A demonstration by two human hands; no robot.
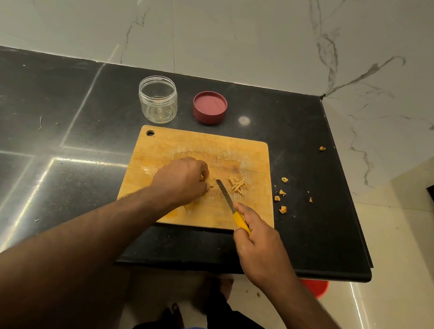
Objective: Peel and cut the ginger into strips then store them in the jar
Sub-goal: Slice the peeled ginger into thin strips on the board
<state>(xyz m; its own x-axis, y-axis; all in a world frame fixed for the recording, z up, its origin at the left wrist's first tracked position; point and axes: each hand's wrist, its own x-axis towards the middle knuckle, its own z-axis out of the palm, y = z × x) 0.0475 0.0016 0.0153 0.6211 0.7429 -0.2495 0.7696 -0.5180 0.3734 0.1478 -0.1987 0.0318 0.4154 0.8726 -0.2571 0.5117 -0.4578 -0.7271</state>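
A wooden cutting board (239,153) lies on the black counter. My left hand (183,180) sits curled on the board's middle, fingertips pinching a small ginger piece that is mostly hidden. My right hand (258,244) grips the yellow handle of a knife (225,196), whose blade points up-left toward the left fingers. A small heap of cut ginger strips (237,185) lies just right of the blade. Behind the board stand an open clear jar (158,99), empty as far as I can see, and its red lid (209,107), upside down.
Ginger peel scraps (280,196) lie scattered on the black counter (52,116) right of the board, one more (321,148) farther back. The counter ends close on the right and front. A red bucket (317,287) shows on the floor under the front corner.
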